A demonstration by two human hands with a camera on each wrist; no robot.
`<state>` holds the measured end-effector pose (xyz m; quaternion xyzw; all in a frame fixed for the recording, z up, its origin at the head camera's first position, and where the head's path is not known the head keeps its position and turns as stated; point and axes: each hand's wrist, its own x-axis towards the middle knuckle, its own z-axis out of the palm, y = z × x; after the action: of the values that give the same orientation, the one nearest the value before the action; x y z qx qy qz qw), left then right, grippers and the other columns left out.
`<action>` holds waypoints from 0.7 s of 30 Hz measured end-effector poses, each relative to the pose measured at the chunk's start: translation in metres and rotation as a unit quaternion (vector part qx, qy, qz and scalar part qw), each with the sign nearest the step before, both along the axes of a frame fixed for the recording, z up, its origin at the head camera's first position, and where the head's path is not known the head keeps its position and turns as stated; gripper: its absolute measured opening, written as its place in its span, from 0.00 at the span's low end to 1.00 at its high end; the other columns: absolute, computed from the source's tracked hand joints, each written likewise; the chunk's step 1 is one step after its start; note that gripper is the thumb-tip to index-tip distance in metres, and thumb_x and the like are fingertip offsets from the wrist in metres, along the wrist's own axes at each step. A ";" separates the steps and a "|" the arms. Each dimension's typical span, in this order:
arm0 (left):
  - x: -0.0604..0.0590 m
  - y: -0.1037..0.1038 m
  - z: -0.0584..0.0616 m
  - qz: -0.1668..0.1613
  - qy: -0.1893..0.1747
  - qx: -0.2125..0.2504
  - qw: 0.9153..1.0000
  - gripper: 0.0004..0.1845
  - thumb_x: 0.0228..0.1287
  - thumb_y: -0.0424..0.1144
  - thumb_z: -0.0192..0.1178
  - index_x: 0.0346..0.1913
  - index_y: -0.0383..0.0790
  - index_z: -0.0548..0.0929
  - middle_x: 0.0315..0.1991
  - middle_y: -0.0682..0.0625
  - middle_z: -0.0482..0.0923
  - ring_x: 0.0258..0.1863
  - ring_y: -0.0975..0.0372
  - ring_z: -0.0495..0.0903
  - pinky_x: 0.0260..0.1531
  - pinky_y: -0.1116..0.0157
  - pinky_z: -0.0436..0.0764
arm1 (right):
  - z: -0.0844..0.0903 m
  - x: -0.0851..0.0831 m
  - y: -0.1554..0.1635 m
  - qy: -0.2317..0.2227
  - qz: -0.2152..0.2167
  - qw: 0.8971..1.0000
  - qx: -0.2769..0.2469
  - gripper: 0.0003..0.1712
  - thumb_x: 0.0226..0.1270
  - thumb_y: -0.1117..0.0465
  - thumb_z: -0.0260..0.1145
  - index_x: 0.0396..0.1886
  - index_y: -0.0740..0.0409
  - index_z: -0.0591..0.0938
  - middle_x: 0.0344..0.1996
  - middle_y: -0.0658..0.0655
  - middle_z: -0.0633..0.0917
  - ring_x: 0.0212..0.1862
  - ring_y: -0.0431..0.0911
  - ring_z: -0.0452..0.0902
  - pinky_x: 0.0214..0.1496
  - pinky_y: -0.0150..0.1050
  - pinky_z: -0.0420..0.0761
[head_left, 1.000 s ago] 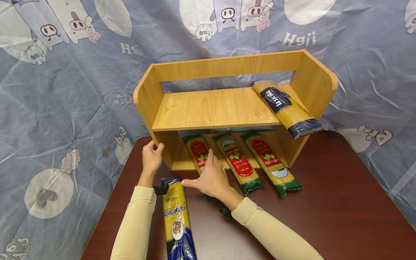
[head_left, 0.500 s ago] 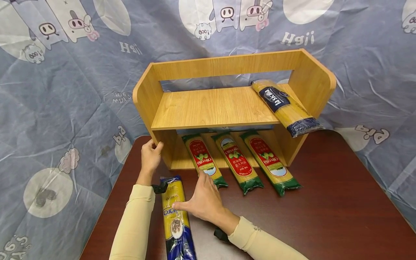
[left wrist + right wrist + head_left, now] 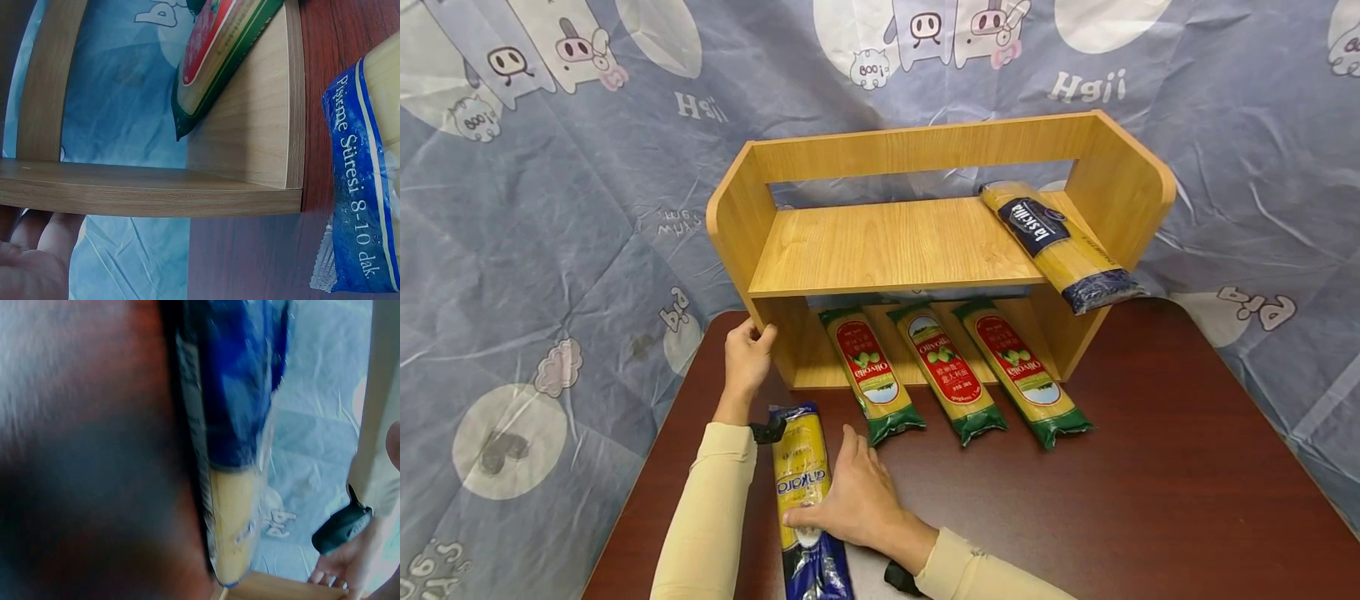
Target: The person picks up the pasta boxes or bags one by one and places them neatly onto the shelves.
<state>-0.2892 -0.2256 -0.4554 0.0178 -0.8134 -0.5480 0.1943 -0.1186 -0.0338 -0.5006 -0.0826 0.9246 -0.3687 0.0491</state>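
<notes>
Lying lengthwise near the front-left edge of the dark red-brown surface (image 3: 1150, 500): a long yellow-and-blue spaghetti packet (image 3: 805, 500), probably pinned so it cannot slide. Resting across its middle, right hand (image 3: 850, 508), grip spread flat, thumb on the label. Bracing the left side panel of the light wooden two-tier shelf (image 3: 925, 250), left hand (image 3: 747, 358), grip curled round the panel edge. Under the shelf, three green-and-red pasta packets (image 3: 940, 375); on top, one navy-labelled packet (image 3: 1060, 246).
</notes>
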 end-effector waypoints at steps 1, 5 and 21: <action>0.000 0.000 0.000 -0.001 0.000 0.001 1.000 0.13 0.72 0.35 0.58 0.52 0.33 0.86 0.44 0.37 0.86 0.43 0.48 0.86 0.41 0.50 0.84 | -0.002 0.001 -0.001 -0.001 0.003 1.000 0.004 0.85 0.26 0.18 0.76 0.77 0.68 0.57 0.66 0.72 0.71 0.66 0.65 0.69 0.64 0.63 0.70; -0.001 0.000 0.000 0.000 0.001 0.002 1.000 0.13 0.72 0.34 0.58 0.52 0.33 0.87 0.44 0.38 0.86 0.43 0.49 0.86 0.41 0.50 0.84 | -0.010 0.005 -0.007 -0.003 0.019 0.999 0.026 0.86 0.24 0.16 0.75 0.76 0.67 0.59 0.64 0.69 0.73 0.65 0.61 0.70 0.64 0.62 0.71; -0.002 0.000 0.000 -0.002 0.002 0.007 1.000 0.15 0.73 0.35 0.57 0.55 0.33 0.85 0.46 0.37 0.86 0.44 0.47 0.86 0.43 0.46 0.84 | -0.030 0.014 -0.022 0.019 0.026 0.995 0.099 0.88 0.21 0.16 0.76 0.77 0.66 0.57 0.63 0.67 0.72 0.63 0.58 0.65 0.63 0.57 0.66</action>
<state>-0.2909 -0.2255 -0.4554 0.0166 -0.8093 -0.5537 0.1951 -0.1047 -0.0563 -0.5308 -0.1086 0.9547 -0.2725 0.0494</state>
